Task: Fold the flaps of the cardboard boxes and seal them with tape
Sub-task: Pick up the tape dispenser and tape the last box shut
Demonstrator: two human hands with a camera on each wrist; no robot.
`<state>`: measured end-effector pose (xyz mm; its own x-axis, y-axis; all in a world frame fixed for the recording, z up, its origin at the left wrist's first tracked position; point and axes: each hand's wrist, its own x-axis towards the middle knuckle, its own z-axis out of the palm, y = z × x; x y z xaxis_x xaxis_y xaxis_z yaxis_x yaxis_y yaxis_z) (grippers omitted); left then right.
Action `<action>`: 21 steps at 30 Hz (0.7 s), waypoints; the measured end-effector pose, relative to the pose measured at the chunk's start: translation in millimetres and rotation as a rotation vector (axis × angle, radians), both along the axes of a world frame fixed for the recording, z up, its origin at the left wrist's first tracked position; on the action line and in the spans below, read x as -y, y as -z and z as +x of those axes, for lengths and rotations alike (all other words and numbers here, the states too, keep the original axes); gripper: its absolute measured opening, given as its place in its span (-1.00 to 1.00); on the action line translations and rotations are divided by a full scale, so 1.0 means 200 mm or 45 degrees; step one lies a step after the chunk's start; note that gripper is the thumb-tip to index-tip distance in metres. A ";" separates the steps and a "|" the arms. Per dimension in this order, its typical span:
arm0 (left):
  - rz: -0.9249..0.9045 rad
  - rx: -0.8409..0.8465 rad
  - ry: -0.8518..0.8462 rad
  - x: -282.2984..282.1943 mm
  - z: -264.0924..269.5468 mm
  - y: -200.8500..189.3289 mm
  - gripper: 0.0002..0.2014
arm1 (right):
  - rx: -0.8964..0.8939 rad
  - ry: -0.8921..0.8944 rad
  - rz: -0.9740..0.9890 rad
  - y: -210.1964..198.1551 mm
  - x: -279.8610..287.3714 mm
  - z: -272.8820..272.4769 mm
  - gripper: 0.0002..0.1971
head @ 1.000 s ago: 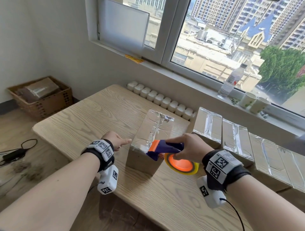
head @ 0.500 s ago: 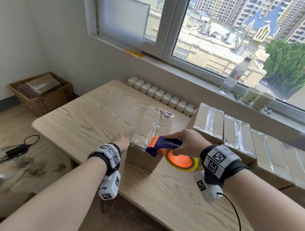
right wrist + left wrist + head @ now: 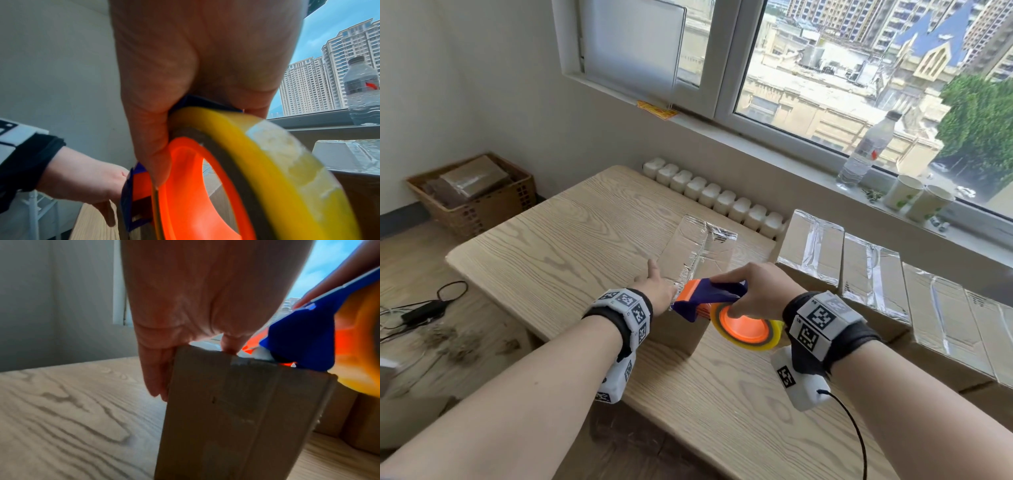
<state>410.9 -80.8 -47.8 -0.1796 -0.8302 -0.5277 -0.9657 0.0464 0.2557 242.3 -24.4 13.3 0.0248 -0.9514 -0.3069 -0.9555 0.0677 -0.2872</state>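
A cardboard box (image 3: pixel 698 253) (image 3: pixel 236 410) stands on the wooden table (image 3: pixel 551 246), its flaps folded down and its top covered in shiny clear tape. My left hand (image 3: pixel 659 287) (image 3: pixel 195 296) is at its near left corner. The fingers (image 3: pixel 154 378) lie straight down the box's left side and the thumb tip rests on the top edge. My right hand (image 3: pixel 756 287) (image 3: pixel 195 65) grips a blue and orange tape dispenser (image 3: pixel 709 298) (image 3: pixel 304 340) with a yellowish tape roll (image 3: pixel 746 329) (image 3: pixel 267 162). The dispenser's front end sits on the box's near top edge.
Several taped boxes (image 3: pixel 873 274) stand in a row on the right. Small white bottles (image 3: pixel 709 193) line the table's far edge. A water bottle (image 3: pixel 866 150) and paper cups (image 3: pixel 902 192) stand on the sill. A basket (image 3: pixel 472 192) and cables (image 3: pixel 421 308) are on the floor at left.
My left hand moved right from beside the box to its near left corner and now touches it. The dispenser stayed at the box's near edge.
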 end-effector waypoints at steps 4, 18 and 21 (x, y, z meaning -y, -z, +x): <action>0.026 0.164 0.033 -0.04 -0.03 -0.06 -0.49 | 0.041 -0.012 -0.019 0.02 0.00 -0.01 -0.35; 0.095 -0.016 -0.194 -0.01 -0.02 -0.01 -0.14 | 0.124 0.029 -0.041 0.00 -0.18 -0.22 -0.33; 0.100 -0.016 -0.180 -0.02 -0.03 -0.01 -0.05 | 0.089 0.058 -0.031 -0.01 -0.25 -0.32 -0.33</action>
